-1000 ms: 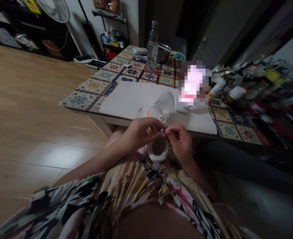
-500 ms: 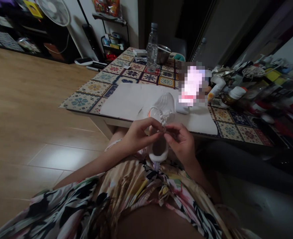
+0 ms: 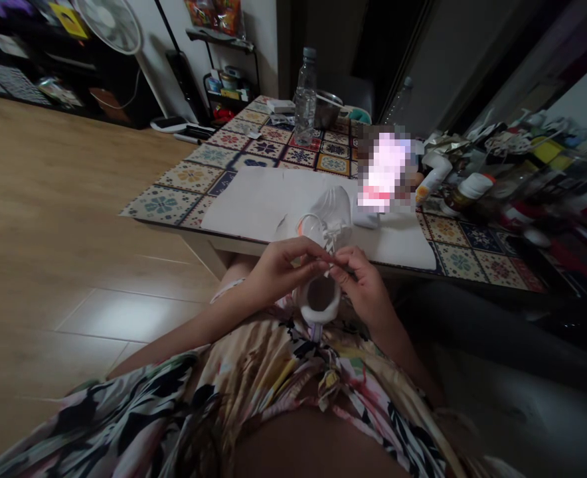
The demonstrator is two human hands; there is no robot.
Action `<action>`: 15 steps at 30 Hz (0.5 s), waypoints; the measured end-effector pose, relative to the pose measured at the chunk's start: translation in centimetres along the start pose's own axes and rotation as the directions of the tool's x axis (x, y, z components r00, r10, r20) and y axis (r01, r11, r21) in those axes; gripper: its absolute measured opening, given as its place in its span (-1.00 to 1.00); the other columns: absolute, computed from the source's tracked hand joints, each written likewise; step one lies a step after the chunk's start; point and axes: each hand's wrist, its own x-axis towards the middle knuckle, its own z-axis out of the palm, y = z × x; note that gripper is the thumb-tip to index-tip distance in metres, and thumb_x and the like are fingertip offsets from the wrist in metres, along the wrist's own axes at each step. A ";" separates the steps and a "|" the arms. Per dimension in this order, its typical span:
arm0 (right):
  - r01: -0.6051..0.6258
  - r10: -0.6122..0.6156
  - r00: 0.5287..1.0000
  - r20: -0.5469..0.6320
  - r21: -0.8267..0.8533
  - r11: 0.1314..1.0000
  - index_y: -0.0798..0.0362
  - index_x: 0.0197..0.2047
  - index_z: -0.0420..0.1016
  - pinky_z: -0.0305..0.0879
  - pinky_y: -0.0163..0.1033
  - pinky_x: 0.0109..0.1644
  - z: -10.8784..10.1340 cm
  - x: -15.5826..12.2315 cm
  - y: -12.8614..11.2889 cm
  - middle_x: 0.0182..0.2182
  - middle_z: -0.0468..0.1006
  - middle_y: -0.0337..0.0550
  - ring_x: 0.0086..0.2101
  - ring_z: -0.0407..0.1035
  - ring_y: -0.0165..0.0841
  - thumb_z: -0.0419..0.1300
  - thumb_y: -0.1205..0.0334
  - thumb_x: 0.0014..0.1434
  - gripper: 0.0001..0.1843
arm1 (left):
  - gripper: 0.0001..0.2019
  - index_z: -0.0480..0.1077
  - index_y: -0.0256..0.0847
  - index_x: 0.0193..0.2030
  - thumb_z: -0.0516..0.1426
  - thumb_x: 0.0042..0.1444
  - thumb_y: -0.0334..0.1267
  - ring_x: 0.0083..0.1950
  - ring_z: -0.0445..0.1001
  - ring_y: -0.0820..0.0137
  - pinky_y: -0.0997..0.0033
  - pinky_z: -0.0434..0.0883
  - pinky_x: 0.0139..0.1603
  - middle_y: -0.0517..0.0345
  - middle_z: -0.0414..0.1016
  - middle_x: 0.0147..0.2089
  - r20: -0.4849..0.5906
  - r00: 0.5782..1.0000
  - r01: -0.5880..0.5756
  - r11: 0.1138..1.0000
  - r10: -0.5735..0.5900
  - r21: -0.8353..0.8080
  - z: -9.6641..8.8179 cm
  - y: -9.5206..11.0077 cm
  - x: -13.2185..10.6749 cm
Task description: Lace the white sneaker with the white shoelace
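Note:
A white sneaker (image 3: 334,207) rests with its toe on the white sheet (image 3: 253,199) at the table's near edge and its heel towards my body. Above its opening, my left hand (image 3: 293,265) and my right hand (image 3: 360,282) meet fingertip to fingertip. Both are pinched on the white shoelace (image 3: 329,244), which runs up from the sneaker's tongue. The bit of lace between the fingertips is mostly hidden. An orange patch shows on the shoe's left side, and a pale purple tab hangs at the heel.
A lit phone (image 3: 386,171), blurred out, stands just beyond the shoe. Farther back are a clear plastic bottle (image 3: 305,99) and a metal bowl (image 3: 327,109). Jars and clutter crowd the right side, including a white-capped brown jar (image 3: 467,194). A fan (image 3: 109,23) stands at the far left.
My hands still pinch at the lace; the right fingers have shifted slightly, opening a small gap between the hands. The shoe has barely moved.

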 end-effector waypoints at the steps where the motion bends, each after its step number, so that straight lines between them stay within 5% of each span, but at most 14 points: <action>1: -0.026 0.025 0.999 0.036 0.030 0.999 -0.02 -0.30 0.49 0.28 -0.16 -0.04 0.0 0.0 0.1 -0.27 0.43 -0.19 -0.17 0.34 -0.29 0.16 0.14 0.28 -0.84 | -0.89 0.54 -0.27 -0.31 0.22 0.13 -0.27 -0.29 0.52 0.42 0.47 0.46 -0.26 0.08 0.60 -0.34 -0.001 1.000 0.026 0.999 -0.027 -0.020 0.0 0.1 0.0; 4: -0.026 0.024 0.995 0.092 0.019 0.999 -0.02 -0.28 0.48 0.29 -0.16 -0.02 -0.1 0.0 0.2 -0.21 0.42 -0.17 -0.13 0.34 -0.29 0.15 0.13 0.28 -0.84 | -0.88 0.54 -0.27 -0.32 0.23 0.11 -0.25 -0.30 0.53 0.43 0.49 0.47 -0.27 0.10 0.61 -0.35 0.005 0.994 0.108 0.988 -0.109 -0.106 0.1 0.2 0.0; 8: 0.176 -0.177 0.984 0.008 -0.168 0.970 -0.02 -0.20 0.40 0.34 -0.15 -0.03 0.0 0.3 0.2 -0.22 0.42 -0.16 -0.14 0.37 -0.28 0.23 0.27 0.19 -0.90 | -0.84 0.54 -0.28 -0.31 0.26 0.07 -0.20 -0.38 0.50 0.46 0.53 0.45 -0.36 0.14 0.59 -0.38 0.054 0.972 0.236 0.936 -0.230 -0.261 0.2 -0.2 0.2; 11: 0.359 -0.387 0.922 -0.005 -0.358 0.862 -0.02 -0.11 0.38 0.37 -0.12 -0.02 0.2 0.0 0.0 -0.21 0.49 -0.11 -0.15 0.42 -0.26 0.23 0.32 0.21 -0.82 | -0.82 0.53 -0.29 -0.30 0.27 0.05 -0.19 -0.46 0.45 0.51 0.59 0.40 -0.45 0.20 0.55 -0.45 0.079 0.949 0.314 0.893 -0.305 -0.322 0.1 -0.1 0.3; 15: 0.489 -0.549 0.833 0.076 -0.564 0.665 -0.04 -0.09 0.49 0.39 -0.10 -0.10 -0.8 -1.6 0.5 -0.25 0.60 -0.06 -0.24 0.48 -0.22 0.26 0.35 0.22 -0.81 | -0.89 0.55 -0.33 -0.29 0.26 0.06 -0.33 -0.33 0.49 0.48 0.55 0.46 -0.24 0.15 0.57 -0.36 0.187 0.934 0.353 0.857 -0.303 -0.375 0.6 0.0 -0.5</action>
